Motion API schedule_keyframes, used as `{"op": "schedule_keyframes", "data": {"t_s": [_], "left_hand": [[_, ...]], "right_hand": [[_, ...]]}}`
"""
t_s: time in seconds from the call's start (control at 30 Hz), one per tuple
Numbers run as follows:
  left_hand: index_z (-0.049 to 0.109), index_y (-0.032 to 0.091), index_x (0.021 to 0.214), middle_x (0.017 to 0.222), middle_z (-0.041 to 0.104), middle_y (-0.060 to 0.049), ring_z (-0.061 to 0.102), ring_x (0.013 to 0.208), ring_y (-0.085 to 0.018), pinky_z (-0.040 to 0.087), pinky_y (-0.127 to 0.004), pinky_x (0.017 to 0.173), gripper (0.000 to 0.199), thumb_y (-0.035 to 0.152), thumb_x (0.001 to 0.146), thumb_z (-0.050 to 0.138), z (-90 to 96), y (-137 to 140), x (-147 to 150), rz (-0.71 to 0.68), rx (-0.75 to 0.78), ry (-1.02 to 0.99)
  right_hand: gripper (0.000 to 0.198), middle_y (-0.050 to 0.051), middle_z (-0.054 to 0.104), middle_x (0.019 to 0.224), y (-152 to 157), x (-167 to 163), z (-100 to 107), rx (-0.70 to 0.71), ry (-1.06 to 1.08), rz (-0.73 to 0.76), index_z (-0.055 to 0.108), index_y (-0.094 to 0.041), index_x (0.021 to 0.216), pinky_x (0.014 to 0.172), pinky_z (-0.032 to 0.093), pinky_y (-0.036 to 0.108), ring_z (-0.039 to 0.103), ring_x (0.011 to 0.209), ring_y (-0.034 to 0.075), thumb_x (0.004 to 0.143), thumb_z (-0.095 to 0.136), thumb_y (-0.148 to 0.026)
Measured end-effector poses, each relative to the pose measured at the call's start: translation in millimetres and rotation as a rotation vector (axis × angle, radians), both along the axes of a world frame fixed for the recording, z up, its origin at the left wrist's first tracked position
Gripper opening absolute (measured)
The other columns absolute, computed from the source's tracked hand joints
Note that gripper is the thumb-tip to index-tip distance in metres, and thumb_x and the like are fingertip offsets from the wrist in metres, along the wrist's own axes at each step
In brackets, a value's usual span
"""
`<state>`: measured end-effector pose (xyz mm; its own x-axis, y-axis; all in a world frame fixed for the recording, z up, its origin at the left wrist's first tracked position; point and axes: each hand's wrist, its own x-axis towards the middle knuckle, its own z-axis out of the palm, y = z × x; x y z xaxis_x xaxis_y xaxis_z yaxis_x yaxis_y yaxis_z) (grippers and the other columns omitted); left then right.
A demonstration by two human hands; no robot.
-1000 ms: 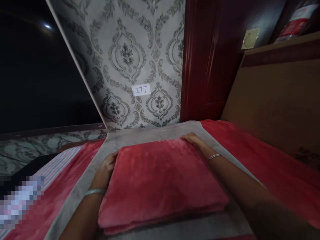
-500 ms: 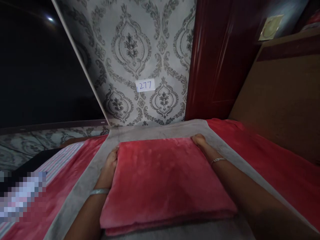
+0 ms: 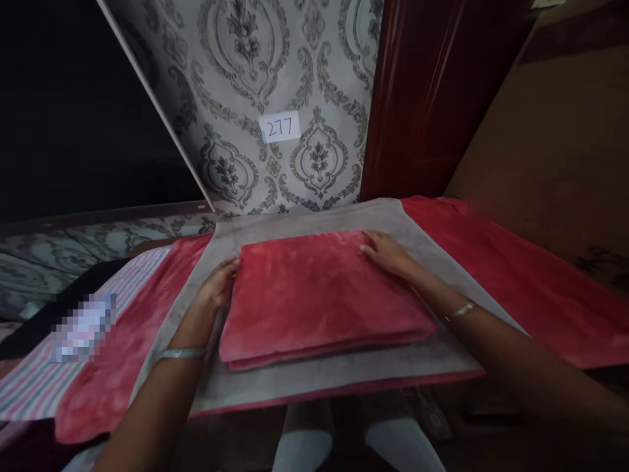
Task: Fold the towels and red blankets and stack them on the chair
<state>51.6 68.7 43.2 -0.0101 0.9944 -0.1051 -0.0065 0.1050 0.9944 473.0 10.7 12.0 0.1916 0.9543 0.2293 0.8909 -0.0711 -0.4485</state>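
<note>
A folded red plush cloth (image 3: 319, 295) lies on a grey cloth layer (image 3: 344, 380) edged with red. At its far left corner, my left hand (image 3: 219, 280) rests against the side, fingertips touching the edge and the palm slightly apart from it. My right hand (image 3: 388, 252) lies over the far right corner, fingers stretched out and thumb apart on the top face. Neither hand visibly lifts the folded cloth. The stacked folds show along its near edge.
Red cloth (image 3: 491, 262) spreads on the right, beside a large brown panel (image 3: 555, 164). Striped cloth (image 3: 118, 275) lies at the left, under a dark screen (image 3: 88, 124). A patterned wall with a paper label "277" (image 3: 280, 126) stands behind. My legs (image 3: 304, 439) show below the near edge.
The view has tipped down, showing the near edge and my legs. The folded cloth sits farther from me. My right hand has shifted from gripping the corner to lying over it.
</note>
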Motion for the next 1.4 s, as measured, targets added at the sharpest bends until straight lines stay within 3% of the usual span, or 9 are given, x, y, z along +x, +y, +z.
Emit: {"op": "schedule_keyframes", "data": {"t_s": [0.1,0.27,0.47,0.8,0.93,1.0,1.1,1.2,1.4], "left_hand": [[0.048,0.022,0.141,0.122,0.068,-0.011,0.072,0.096,-0.023,0.06,-0.039,0.083,0.07,0.038,0.078,0.071,-13.8,-35.6,-2.7,0.035,0.159,0.208],[0.057,0.015,0.135,0.142,0.058,-0.017,0.053,0.133,-0.031,0.039,-0.051,0.116,0.06,0.039,0.08,0.064,-43.7,-77.5,-7.2,-0.073,0.429,0.624],[0.045,0.012,0.148,0.127,0.067,-0.018,0.066,0.114,-0.031,0.051,-0.05,0.102,0.076,0.05,0.084,0.061,-54.3,-98.7,-26.6,-0.009,0.172,0.595],[0.052,0.019,0.136,0.14,0.06,-0.015,0.055,0.133,-0.029,0.042,-0.047,0.114,0.056,0.034,0.083,0.059,-79.2,-104.8,-22.1,0.067,0.391,0.64],[0.047,0.017,0.141,0.126,0.065,-0.014,0.062,0.12,-0.028,0.047,-0.047,0.106,0.061,0.042,0.086,0.056,-73.7,-116.3,-27.7,0.061,0.359,0.591],[0.041,0.014,0.147,0.123,0.064,-0.016,0.065,0.108,-0.027,0.052,-0.048,0.098,0.066,0.047,0.091,0.049,-66.9,-131.9,-30.5,0.087,0.394,0.644],[0.045,0.014,0.147,0.141,0.053,-0.022,0.057,0.124,-0.033,0.046,-0.053,0.105,0.067,0.051,0.091,0.052,-56.8,-158.9,-32.8,0.089,0.689,0.884],[0.052,0.019,0.144,0.152,0.048,-0.02,0.043,0.141,-0.037,0.036,-0.055,0.114,0.064,0.041,0.085,0.064,-52.5,-172.9,-31.0,-0.138,0.919,1.18],[0.056,0.018,0.142,0.144,0.058,-0.017,0.054,0.133,-0.033,0.045,-0.049,0.107,0.069,0.003,0.076,0.048,-61.5,-157.2,-25.8,-0.251,0.848,1.424]], "right_hand": [[0.058,0.009,0.045,0.157,-50.5,-6.5,-22.8,0.061,-0.15,0.165,0.05,-0.026,0.15,0.117,0.034,0.052,0.038,0.145,0.033,0.098,0.048,-0.051],[0.061,0.012,0.042,0.159,-101.4,10.7,-48.8,0.066,-0.042,0.177,0.049,-0.02,0.151,0.119,0.035,0.049,0.039,0.146,0.031,0.097,0.045,-0.05],[0.066,0.015,0.059,0.143,-132.8,11.2,-49.9,0.054,0.173,-0.072,0.047,-0.016,0.151,0.108,0.047,0.046,0.059,0.128,0.033,0.093,0.052,-0.048],[0.065,0.017,0.066,0.132,-144.6,-8.0,-52.8,0.017,0.284,-0.181,0.046,-0.012,0.149,0.099,0.051,0.043,0.066,0.114,0.033,0.09,0.054,-0.037],[0.059,0.018,0.067,0.128,-151.8,-9.4,-56.9,0.117,0.293,-0.189,0.051,-0.011,0.145,0.099,0.051,0.044,0.065,0.115,0.032,0.091,0.049,-0.035],[0.053,0.019,0.065,0.129,-163.1,-13.2,-58.1,0.294,0.234,-0.159,0.055,-0.011,0.14,0.103,0.049,0.046,0.062,0.118,0.031,0.094,0.043,-0.035],[0.047,0.017,0.059,0.138,-184.4,-22.9,-58.4,0.527,0.008,0.001,0.059,-0.016,0.136,0.111,0.041,0.048,0.052,0.13,0.029,0.095,0.043,-0.035],[0.058,0.013,0.051,0.149,-197.9,-34.0,-57.9,0.476,-0.223,0.187,0.051,-0.02,0.145,0.114,0.037,0.049,0.042,0.139,0.03,0.088,0.051,-0.026],[0.072,0.013,0.052,0.149,-191.5,-42.2,-58.8,0.338,-0.384,0.16,0.045,-0.018,0.152,0.106,0.044,0.044,0.045,0.136,0.029,0.08,0.05,-0.013]]}}
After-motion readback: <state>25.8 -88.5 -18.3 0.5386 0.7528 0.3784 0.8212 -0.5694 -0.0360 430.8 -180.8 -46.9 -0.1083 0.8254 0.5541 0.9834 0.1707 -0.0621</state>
